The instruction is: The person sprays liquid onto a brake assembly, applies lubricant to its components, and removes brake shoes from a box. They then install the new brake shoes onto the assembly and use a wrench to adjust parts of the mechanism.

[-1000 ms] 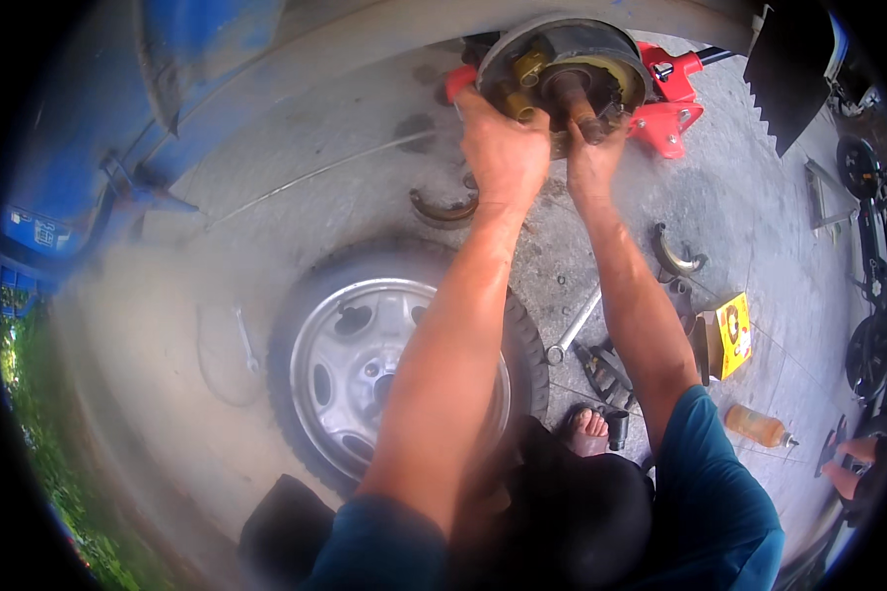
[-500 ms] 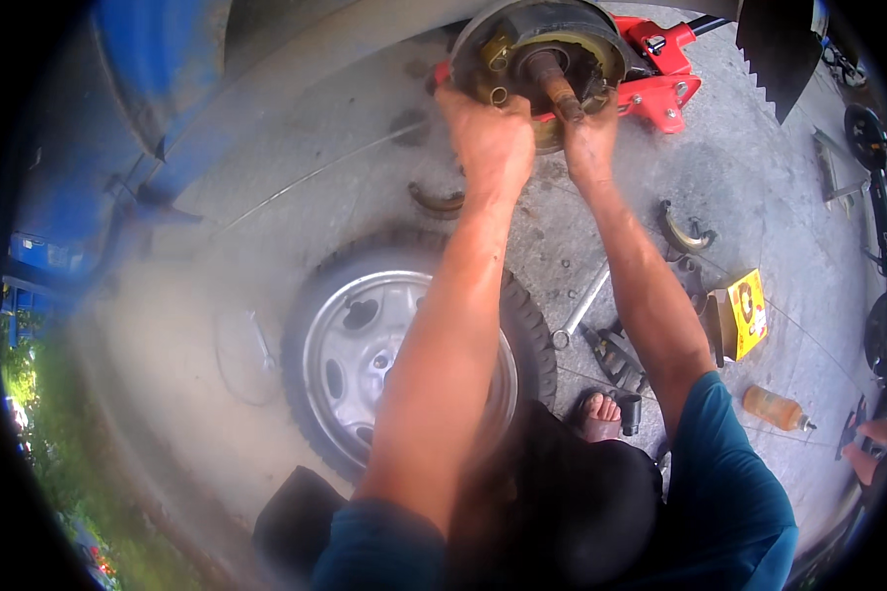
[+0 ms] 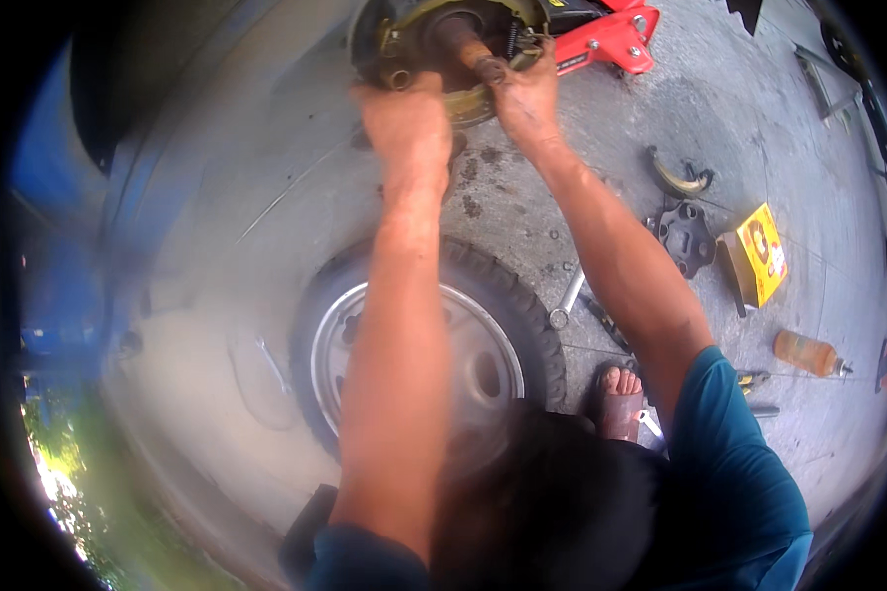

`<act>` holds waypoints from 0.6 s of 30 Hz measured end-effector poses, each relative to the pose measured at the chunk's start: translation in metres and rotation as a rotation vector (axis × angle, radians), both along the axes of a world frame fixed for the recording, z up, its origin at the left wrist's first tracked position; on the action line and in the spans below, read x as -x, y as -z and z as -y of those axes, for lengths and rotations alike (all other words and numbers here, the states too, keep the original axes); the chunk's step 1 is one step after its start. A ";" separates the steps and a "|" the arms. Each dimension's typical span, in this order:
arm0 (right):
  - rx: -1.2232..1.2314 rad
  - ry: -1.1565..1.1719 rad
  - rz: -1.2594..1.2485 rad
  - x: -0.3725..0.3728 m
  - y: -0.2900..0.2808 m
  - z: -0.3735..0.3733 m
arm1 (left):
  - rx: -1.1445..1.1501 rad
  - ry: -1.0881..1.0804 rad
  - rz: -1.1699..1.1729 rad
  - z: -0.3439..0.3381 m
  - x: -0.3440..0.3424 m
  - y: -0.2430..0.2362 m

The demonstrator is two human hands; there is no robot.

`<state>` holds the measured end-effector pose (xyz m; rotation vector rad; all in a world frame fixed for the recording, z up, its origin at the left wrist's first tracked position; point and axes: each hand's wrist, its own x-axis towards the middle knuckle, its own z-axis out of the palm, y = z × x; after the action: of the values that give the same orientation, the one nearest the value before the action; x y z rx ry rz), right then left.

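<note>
Left arm and right arm outstretched, left fingers and right fingers curled.

Head view (wide fisheye) — near, facing down over hands.

The grey floor supports a tyred wheel, lying flat, and a wrench just beside it. A curved brake shoe, dark lobed cover, yellow box and amber bottle rest farther right.

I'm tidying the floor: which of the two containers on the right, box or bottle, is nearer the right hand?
The yellow box, closer to the right hand; the orange bottle lies farther off, lower in the picture.
</note>
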<state>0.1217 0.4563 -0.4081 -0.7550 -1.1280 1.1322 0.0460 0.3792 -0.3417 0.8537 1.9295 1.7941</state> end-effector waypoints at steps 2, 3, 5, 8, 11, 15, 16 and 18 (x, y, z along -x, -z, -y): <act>-0.038 -0.005 -0.053 0.002 0.002 0.000 | -0.050 0.003 0.018 -0.001 0.001 0.001; -0.082 -0.022 -0.105 0.002 0.003 -0.001 | -0.042 -0.002 0.026 -0.002 0.001 0.001; -0.152 0.080 -0.030 0.006 0.010 -0.007 | -0.051 0.018 0.070 -0.002 -0.004 -0.006; -0.151 0.029 -0.241 0.008 0.021 -0.014 | 0.057 -0.045 -0.151 -0.013 0.003 0.005; -0.080 0.002 -0.044 0.000 0.023 -0.010 | 0.000 -0.197 -0.178 -0.006 -0.005 0.016; -0.048 0.016 0.078 -0.009 0.008 -0.004 | 0.035 -0.123 -0.061 -0.003 -0.002 0.008; 0.014 -0.005 0.111 -0.009 0.005 -0.003 | 0.018 -0.041 0.028 -0.004 0.007 0.012; -0.056 0.008 0.089 -0.013 0.011 -0.008 | 0.015 0.058 0.130 -0.005 0.005 0.013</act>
<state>0.1351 0.4646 -0.4192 -0.7721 -1.2254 1.0652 0.0407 0.3843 -0.3545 0.7598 1.8159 1.7547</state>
